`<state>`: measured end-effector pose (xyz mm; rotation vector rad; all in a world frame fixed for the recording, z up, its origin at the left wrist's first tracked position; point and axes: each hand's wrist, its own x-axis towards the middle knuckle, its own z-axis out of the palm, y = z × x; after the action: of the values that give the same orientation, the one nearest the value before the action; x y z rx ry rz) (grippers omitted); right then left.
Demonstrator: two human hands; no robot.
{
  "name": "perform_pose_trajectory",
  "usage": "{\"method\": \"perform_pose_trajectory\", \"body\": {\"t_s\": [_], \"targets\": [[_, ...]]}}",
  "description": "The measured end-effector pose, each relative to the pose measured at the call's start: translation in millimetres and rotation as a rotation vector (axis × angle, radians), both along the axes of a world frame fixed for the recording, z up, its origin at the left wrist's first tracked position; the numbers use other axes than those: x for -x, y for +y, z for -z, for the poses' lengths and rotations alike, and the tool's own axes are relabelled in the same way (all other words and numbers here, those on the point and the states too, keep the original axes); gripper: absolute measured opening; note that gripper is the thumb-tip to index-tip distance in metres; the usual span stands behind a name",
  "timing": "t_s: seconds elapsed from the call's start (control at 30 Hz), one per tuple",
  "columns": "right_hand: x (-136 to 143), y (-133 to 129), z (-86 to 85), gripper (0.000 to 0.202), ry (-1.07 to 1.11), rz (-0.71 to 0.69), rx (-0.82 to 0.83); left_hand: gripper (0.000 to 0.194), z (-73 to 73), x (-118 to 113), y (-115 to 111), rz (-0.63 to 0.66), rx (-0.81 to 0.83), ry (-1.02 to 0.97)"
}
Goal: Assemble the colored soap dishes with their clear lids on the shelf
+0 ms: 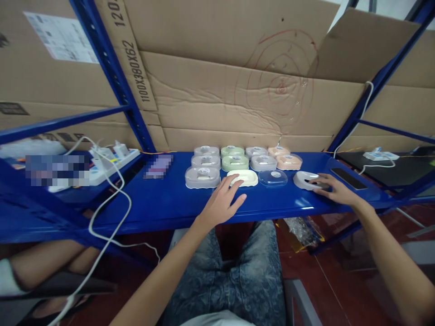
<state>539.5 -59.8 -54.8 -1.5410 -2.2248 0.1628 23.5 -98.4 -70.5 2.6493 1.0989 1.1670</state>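
Observation:
Oval plastic boxes with clear lids and round stickers stand in rows on the blue shelf, among them a grey one, a green one and a peach one. My left hand reaches over the near edge of a cream oval dish, fingers spread and fingertips at its left side. Right of that dish lies a clear lid with a round sticker. My right hand grips the right end of a pale grey oval dish, which rests on the shelf.
A dark phone-like slab lies right of my right hand. A blurred purple item lies at the left. White power strips with a looping cable are farther left. Cardboard backs the shelf. Another person's arm shows lower left.

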Motion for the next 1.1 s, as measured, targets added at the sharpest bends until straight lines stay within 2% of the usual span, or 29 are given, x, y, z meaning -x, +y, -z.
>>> {"method": "perform_pose_trajectory", "body": {"t_s": [0.1,0.23,0.47,0.8,0.97,1.1], "targets": [[2.7,16.0,11.1,0.047,-0.079,0.000,-0.053,0.041,2.8,-0.9,2.8,-0.018,-0.014,0.010],[14.1,28.3,17.5,0.042,-0.139,-0.018,-0.104,0.040,8.9,-2.4,7.9,-0.055,-0.053,0.060],[26.6,33.6,26.2,0.046,-0.198,0.024,-0.190,0.045,19.3,-5.9,13.6,-0.096,-0.032,0.152],[36.5,38.1,32.6,0.049,-0.233,0.077,-0.224,0.056,18.2,-6.1,12.0,-0.104,0.075,0.210],[43.7,40.9,22.9,0.053,-0.160,0.171,-0.218,0.060,19.2,-6.0,11.4,-0.107,0.079,0.208],[52.9,67.8,2.4,0.062,-0.127,0.261,-0.225,0.061,18.9,-7.6,10.8,-0.122,0.072,0.210]]}}
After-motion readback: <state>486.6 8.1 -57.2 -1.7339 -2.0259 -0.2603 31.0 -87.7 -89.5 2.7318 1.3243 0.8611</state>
